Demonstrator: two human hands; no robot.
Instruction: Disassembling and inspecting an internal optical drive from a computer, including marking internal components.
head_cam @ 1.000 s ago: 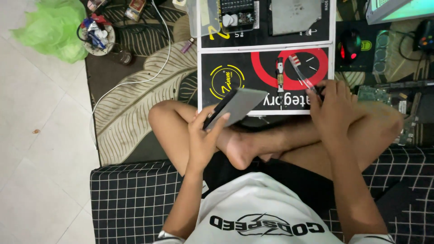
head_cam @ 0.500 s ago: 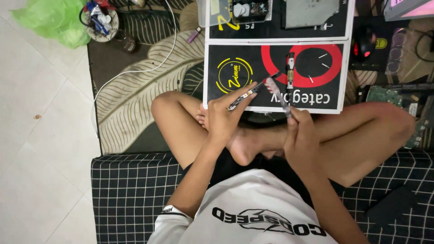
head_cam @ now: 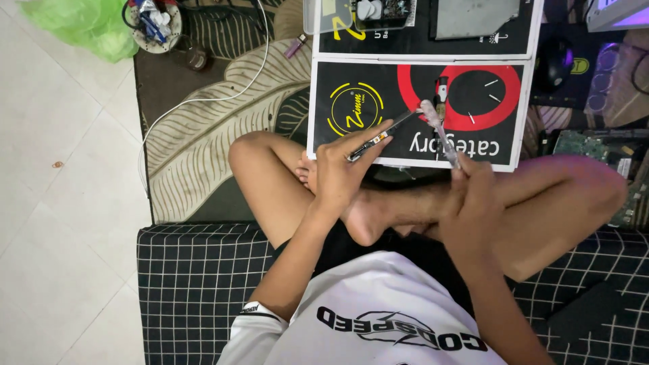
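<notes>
I sit cross-legged on a checked cushion (head_cam: 196, 284). My left hand (head_cam: 341, 172) grips a thin flat grey drive-like device (head_cam: 382, 135), held edge-on over the near edge of a black printed board (head_cam: 338, 81). My right hand (head_cam: 473, 203) holds a slim brush-like tool (head_cam: 439, 128) whose pale tip meets the far end of the device. A small screwdriver (head_cam: 441, 91) lies on the board's red ring, just beyond the tool tip.
A second black board (head_cam: 419, 40) behind carries a circuit part (head_cam: 378, 10) and a grey metal plate (head_cam: 476, 17). A leaf-patterned rug (head_cam: 223, 88) with a white cable (head_cam: 203, 98), a green bag (head_cam: 88, 23), a round tray of bits (head_cam: 157, 17) and a green circuit board (head_cam: 595, 145) surround me.
My left hand turned the flat device from face-up to edge-on and raised it. My right hand lifted the tool off the board and brought its tip to the device.
</notes>
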